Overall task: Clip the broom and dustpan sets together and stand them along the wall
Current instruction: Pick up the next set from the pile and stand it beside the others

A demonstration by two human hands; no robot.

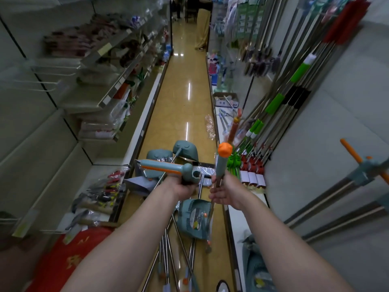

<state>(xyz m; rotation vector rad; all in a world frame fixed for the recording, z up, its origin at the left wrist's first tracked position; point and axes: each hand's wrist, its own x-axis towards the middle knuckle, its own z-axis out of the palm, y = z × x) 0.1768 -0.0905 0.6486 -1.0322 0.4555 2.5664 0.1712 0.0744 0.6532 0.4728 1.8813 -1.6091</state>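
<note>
The left hand [185, 186] grasps a teal-and-orange handle [162, 166] pointing left. The right hand [225, 191] grasps an upright orange-capped pole [222, 162] just beside it. A dustpan [193, 218] lies on the floor [189, 70] beneath.

A narrow shop aisle, in a household-goods store. On the left, tiered metal shelves [109, 95] carry bagged and packaged stock, with price labels [104, 48] on their front edges and wire hooks [54, 74] sticking out. Packaged hammers [94, 207] lie on a low shelf. On the right, long mop poles [273, 104] with green grips lean in a row against the wall. A glossy yellow floor [187, 81] runs between them — a person [203, 26] stands at the far end.
</note>
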